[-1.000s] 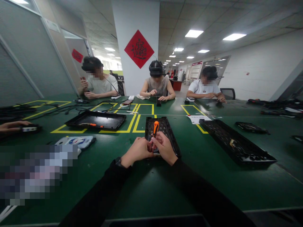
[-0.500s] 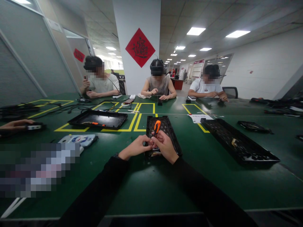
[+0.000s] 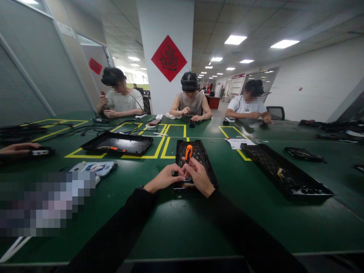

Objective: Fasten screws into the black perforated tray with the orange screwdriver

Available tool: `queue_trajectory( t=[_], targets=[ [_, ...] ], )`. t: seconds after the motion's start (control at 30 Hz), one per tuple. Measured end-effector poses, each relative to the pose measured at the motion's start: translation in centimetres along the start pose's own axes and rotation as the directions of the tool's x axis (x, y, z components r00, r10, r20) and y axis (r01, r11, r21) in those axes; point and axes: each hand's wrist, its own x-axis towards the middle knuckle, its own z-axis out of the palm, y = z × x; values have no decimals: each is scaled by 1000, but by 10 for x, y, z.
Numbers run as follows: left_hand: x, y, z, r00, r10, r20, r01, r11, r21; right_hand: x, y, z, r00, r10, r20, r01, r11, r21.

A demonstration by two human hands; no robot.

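Observation:
An orange-and-black screwdriver (image 3: 188, 153) stands nearly upright, handle up, above a black plastic tray (image 3: 209, 170). My right hand (image 3: 199, 176) is closed around its lower part, just under the handle. Close against it, my left hand (image 3: 167, 177) is pinched, thumb and fingertips meeting at the low end of the tool. Whatever lies between the left fingertips is too small and covered to make out. Inside the tray are many small pale bits, and my hands hide part of its near end.
To the left lies a black tray (image 3: 136, 146) with orange-handled items, near a phone case (image 3: 96, 168). A long black tray (image 3: 295, 178) sits at right, beside a paper sheet (image 3: 237, 143). Another person's hand (image 3: 18, 148) rests far left. Three people sit opposite.
Both hands stay at nearly the same spot over the tray. The screwdriver has turned slightly about its length and stands a little straighter.

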Motion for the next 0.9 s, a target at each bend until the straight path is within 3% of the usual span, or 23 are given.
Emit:
queue_trajectory(
  t=[0.27, 0.57, 0.9],
  targets=[
    [-1, -2, 1, 1000, -4, -20, 5, 1000, 27, -1, 0, 1, 999, -21, -37, 22, 1000, 23],
    [-1, -1, -8, 995, 16, 101, -17, 1000, 10, 0, 1, -1, 1000, -4, 10, 5, 1000, -28],
    [-1, 3, 0, 1000, 5, 27, -5, 1000, 1, -1, 0, 3, 999, -16, -42, 16, 1000, -5]
  ],
)
